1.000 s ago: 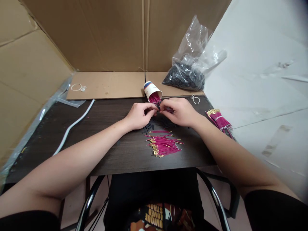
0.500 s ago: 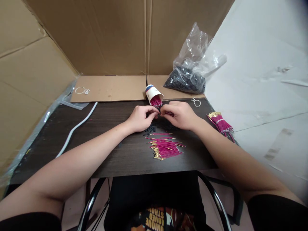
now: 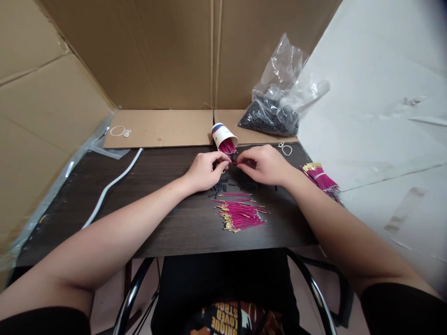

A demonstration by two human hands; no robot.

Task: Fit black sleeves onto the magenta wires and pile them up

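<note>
My right hand's (image 3: 268, 165) grip holds magenta wires (image 3: 249, 163), ends pointing towards my left hand (image 3: 206, 171), likely to bring them together; I cannot tell whether the left grip has closed on anything; the paper cup (image 3: 221, 132) lies tipped beyond, mouth facing my hands, presumably for easy reach; black tubes (image 3: 218, 186) and a wire pile (image 3: 242, 216) lie nearer me on the worktop (image 3: 174, 232).

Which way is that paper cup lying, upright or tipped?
Tipped: the cup leans over, its mouth facing the hands, pink wires showing inside.
</note>
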